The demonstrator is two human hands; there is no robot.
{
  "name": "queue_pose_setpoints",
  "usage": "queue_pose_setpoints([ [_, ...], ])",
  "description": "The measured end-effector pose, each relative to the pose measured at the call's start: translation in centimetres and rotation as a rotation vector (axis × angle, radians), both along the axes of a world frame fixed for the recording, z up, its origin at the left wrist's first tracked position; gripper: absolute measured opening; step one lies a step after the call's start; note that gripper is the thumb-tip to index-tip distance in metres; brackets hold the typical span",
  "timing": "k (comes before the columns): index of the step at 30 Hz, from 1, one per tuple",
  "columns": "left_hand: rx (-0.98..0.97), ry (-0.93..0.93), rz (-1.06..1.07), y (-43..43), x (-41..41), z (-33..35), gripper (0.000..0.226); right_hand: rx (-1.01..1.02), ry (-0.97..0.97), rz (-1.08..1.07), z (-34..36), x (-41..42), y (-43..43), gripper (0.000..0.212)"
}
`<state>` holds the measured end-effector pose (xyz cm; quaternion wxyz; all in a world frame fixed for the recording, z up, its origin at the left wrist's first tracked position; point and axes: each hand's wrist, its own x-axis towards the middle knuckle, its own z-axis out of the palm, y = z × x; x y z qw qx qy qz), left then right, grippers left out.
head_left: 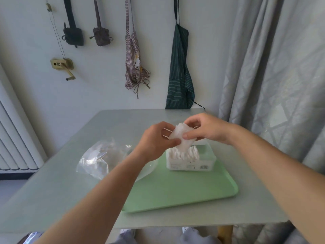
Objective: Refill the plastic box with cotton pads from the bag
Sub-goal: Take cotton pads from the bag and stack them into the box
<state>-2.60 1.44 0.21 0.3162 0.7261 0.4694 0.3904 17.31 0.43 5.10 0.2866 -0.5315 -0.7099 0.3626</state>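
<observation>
Both of my forearms reach in from six o'clock and meet above the middle of the table (58, 182). Between them I hold a small stack of cotton pads (181, 136). My left hand (156, 140) pinches its near left corner with thumb and curled fingers. My right hand (205, 129) grips the far right side, thumb pressed on the front face. The stack hangs tilted just above the plastic box (193, 165), its lower edge right at the tops of the pads standing on edge inside.

The box sits open at the twelve o'clock end of a pale green tray (175, 191), its barcode label facing me. At nine o'clock from the box, off the tray, the clear bag (98, 159) lies crumpled on the table with more white pads showing through it. On the wall at twelve o'clock hang a checked apron (133, 67) and a dark striped apron (179, 76). A grey curtain (272, 67) fills two o'clock.
</observation>
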Motion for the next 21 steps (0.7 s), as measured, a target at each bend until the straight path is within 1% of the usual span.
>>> queue_pose_setpoints([
  [2, 0.026, 0.057, 0.073, 0.5, 1.0, -0.3, 0.032, -0.001, -0.012, -0.095, -0.3, 1.7, 1.1, 0.022],
  [4, 0.041, 0.184, 0.112, 1.1, 1.6, -0.8, 0.038, 0.035, -0.061, -0.249, -1.0, 3.4, 2.2, 0.019],
  [7, -0.018, 0.441, 0.100, 1.8, 2.2, -1.7, 0.054, 0.096, -0.283, -0.467, -2.5, 5.2, 3.2, 0.027],
  [9, -0.053, 0.584, 0.090, 1.9, 2.5, -2.2, 0.060, 0.081, -0.383, -0.516, -3.3, 5.4, 3.2, 0.027],
  [10, -0.069, 0.626, 0.089, 1.9, 2.6, -2.4, 0.061, 0.068, -0.415, -0.521, -3.8, 5.3, 3.3, 0.025],
  [12, -0.106, 0.669, 0.083, 2.0, 2.7, -2.8, 0.064, 0.055, -0.471, -0.532, -4.6, 5.0, 3.6, 0.025],
  [15, -0.154, 0.680, 0.071, 2.2, 2.8, -3.3, 0.067, 0.035, -0.541, -0.547, -5.3, 4.4, 4.0, 0.025],
  [19, -0.151, 0.676, 0.077, 2.4, 3.0, -3.7, 0.066, 0.000, -0.514, -0.545, -6.1, 3.7, 4.6, 0.029],
  [21, -0.149, 0.660, 0.083, 2.6, 3.0, -3.8, 0.064, 0.008, -0.553, -0.553, -6.4, 3.5, 4.7, 0.031],
])
